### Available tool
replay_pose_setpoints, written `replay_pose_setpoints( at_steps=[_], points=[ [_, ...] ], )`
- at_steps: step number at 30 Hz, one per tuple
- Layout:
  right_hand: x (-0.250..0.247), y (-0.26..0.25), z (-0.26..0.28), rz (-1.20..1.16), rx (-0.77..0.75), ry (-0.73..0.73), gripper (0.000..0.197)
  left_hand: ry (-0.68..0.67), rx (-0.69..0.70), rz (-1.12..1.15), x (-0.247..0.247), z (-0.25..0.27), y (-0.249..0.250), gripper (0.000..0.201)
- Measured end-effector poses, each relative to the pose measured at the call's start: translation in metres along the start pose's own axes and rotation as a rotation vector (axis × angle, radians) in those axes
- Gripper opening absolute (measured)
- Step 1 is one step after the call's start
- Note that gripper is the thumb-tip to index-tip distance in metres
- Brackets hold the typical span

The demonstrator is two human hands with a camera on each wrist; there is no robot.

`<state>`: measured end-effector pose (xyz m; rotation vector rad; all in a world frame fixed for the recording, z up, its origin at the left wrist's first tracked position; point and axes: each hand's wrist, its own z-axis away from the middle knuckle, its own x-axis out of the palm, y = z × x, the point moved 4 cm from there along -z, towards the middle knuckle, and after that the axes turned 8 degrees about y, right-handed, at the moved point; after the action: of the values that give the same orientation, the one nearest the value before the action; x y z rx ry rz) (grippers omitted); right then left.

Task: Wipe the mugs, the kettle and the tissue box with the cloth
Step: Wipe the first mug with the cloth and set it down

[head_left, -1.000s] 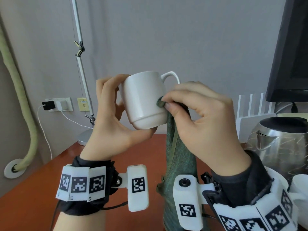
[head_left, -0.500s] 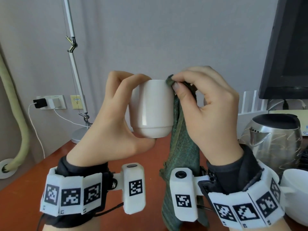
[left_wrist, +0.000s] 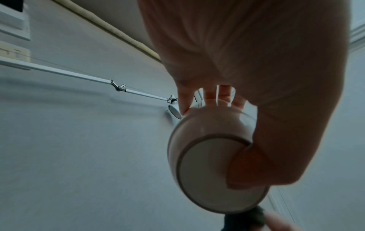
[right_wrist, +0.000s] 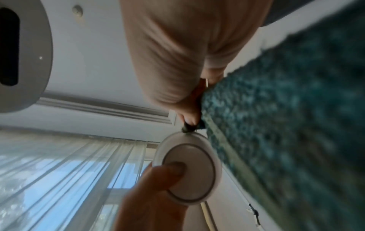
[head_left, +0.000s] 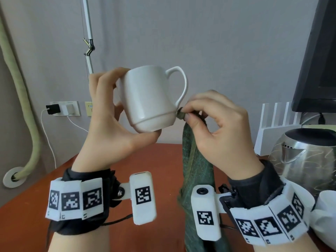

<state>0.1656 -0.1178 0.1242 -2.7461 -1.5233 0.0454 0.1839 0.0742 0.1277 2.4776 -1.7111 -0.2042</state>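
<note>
This looks like a room in a home or hotel. A reddish-brown wooden table [head_left: 160,160] stands against a plain grey wall. Right of it on the tabletop sits a shiny steel electric kettle [head_left: 307,159], with a black flat screen [head_left: 316,51] above. Left of the table, a white wall socket [head_left: 65,108] holds chargers. Sheer white curtains [right_wrist: 65,164] cover a window.

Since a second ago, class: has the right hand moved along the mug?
Yes. The right hand, pinching the cloth, dropped from the white mug's rim to its base, below the handle.
</note>
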Motion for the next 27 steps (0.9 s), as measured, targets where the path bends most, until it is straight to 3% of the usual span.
replay_pose_setpoints(
  at_steps=[4, 9, 12, 17, 20, 23, 27],
  points=[
    [-0.011, -0.006, -0.004, 0.044, -0.022, 0.182, 0.011, -0.074, 0.006, -0.065, 0.007, 0.002, -0.001, 0.083],
    [-0.007, 0.001, -0.001, 0.230, 0.000, 0.243, 0.010, -0.262, 0.020, -0.115, 0.025, 0.005, 0.007, 0.085],
    [-0.008, 0.007, 0.003, 0.309, 0.048, 0.297, 0.008, -0.267, 0.050, -0.108, 0.035, 0.005, 0.013, 0.085],
    [-0.010, 0.013, 0.002, 0.237, 0.169, 0.316, 0.009, -0.254, 0.061, -0.091, 0.040, 0.006, 0.015, 0.084],
    [-0.011, 0.018, 0.001, 0.100, 0.244, 0.212, 0.010, -0.230, 0.026, -0.071, 0.038, 0.006, 0.010, 0.084],
    [-0.012, 0.021, -0.003, -0.194, 0.432, 0.121, 0.018, -0.207, -0.011, -0.032, 0.034, 0.006, 0.006, 0.085],
    [-0.009, 0.032, 0.001, -0.543, 0.699, 0.226, 0.015, -0.218, -0.040, -0.054, 0.032, 0.008, -0.003, 0.087]
  ],
)
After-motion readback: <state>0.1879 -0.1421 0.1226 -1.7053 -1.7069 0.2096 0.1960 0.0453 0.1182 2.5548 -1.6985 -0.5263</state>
